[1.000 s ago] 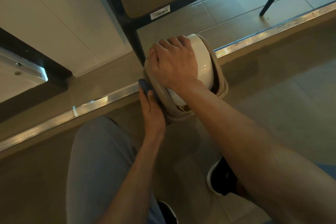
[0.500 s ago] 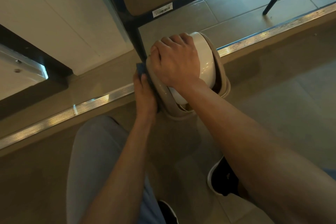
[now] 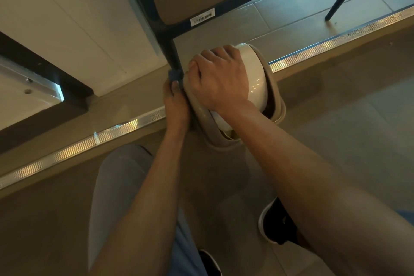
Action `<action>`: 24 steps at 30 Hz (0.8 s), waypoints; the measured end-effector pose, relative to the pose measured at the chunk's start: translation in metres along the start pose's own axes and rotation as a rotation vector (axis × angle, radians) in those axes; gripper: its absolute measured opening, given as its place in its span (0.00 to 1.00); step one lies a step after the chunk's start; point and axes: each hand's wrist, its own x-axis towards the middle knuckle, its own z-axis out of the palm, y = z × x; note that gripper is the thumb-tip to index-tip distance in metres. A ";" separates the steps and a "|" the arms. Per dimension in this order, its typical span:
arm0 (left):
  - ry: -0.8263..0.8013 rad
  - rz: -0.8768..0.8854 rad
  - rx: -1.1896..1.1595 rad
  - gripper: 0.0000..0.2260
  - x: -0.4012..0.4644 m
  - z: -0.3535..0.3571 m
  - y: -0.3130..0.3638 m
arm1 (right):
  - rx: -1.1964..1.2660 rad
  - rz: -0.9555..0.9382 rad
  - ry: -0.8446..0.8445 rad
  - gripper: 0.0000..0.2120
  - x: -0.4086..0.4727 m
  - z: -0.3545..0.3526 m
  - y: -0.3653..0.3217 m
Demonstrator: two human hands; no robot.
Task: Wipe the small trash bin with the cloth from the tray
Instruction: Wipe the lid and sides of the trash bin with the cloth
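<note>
My right hand (image 3: pixel 220 78) grips the lid of the small trash bin (image 3: pixel 272 87); my left hand (image 3: pixel 175 105) presses the blue cloth (image 3: pixel 174 75) on its side

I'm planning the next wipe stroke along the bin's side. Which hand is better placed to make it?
The left hand: it already holds the dark blue cloth against the side of the small beige plastic trash bin. The right hand grips the bin's white swing lid, steadying it.

— Colours? — Beige bin (image 3: pixel 276 96), glossy white lid (image 3: pixel 255 76), blue cloth (image 3: pixel 174 75).
— Surroundings? — Grey trousers (image 3: pixel 116 186), black shoe (image 3: pixel 276 226) with white sole, ribbed metal strip (image 3: pixel 89 141).
</note>
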 end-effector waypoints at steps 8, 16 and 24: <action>-0.027 -0.048 -0.062 0.20 -0.106 -0.006 -0.036 | -0.009 0.004 -0.032 0.20 0.000 0.000 0.000; 0.053 0.015 0.075 0.18 -0.112 -0.035 -0.013 | -0.006 -0.032 -0.072 0.20 -0.002 -0.006 0.001; -0.044 0.203 0.066 0.15 -0.107 -0.045 0.040 | 0.301 0.050 -0.135 0.18 0.003 -0.020 0.006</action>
